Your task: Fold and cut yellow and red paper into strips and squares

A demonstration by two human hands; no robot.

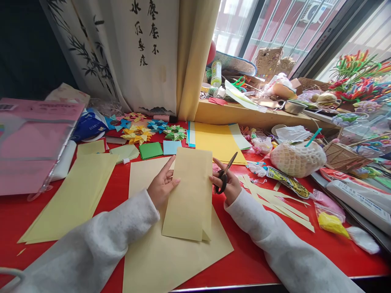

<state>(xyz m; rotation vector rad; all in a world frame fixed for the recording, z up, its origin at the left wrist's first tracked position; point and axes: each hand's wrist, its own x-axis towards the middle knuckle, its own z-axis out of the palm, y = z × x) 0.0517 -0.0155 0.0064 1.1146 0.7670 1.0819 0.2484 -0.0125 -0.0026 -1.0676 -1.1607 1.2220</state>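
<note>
Left hand (161,185) pinches the left edge of a folded tan sheet (189,195), index finger extended. Right hand (227,183) grips black-handled scissors (224,176), blades apparently closed, fingertips touching the sheet's right edge above the red table (253,252).

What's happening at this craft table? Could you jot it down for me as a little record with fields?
Left: left hand grips the left edge of the folded yellow paper
Right: right hand holds black scissors, blades pointing away, fingertips at the paper's right edge
Underneath: large yellow sheet on the red table
Right of the hands: cut yellow strips
Far side: coloured paper stars
</note>
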